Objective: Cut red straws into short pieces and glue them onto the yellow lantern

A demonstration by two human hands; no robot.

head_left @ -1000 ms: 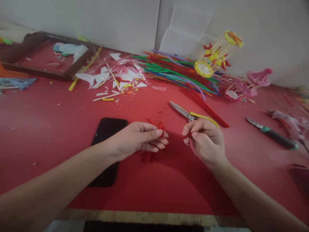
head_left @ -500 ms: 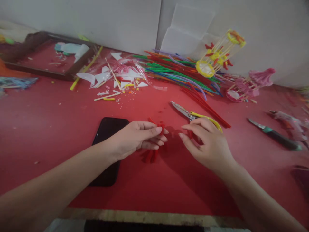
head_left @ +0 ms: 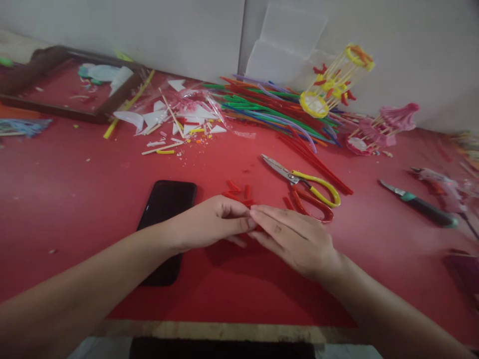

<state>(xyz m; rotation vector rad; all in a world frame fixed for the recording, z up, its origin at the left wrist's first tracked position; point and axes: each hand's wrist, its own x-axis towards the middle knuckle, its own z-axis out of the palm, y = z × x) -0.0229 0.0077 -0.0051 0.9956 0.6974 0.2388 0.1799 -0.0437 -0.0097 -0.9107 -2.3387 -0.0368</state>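
My left hand [head_left: 220, 222] is closed in a pinch around short red pipe cleaner pieces [head_left: 258, 228], mostly hidden by the fingers. Against its fingertips press those of my right hand [head_left: 295, 237], closed on the same red pieces from the other side. Just beyond the fingers, more cut red pieces [head_left: 247, 191] lie loose on the red tabletop [head_left: 224, 294]. Scissors [head_left: 294, 178] with one yellow and one red handle rest behind my right hand, their blades slightly apart. Under my left forearm is a black phone [head_left: 168, 199].
A bundle of coloured pipe cleaners [head_left: 269, 109] lies at the back, beside yellow [head_left: 314, 103] and pink stick models [head_left: 396, 124]. Paper scraps [head_left: 157, 119] and a dark wooden frame [head_left: 101, 117] are left. A knife [head_left: 422, 207] and glue gun [head_left: 441, 187] lie right.
My right hand has moved left from beside the scissors, and its fingers now meet my left hand's fingertips. The scissors' handles and some red pieces have come into view.
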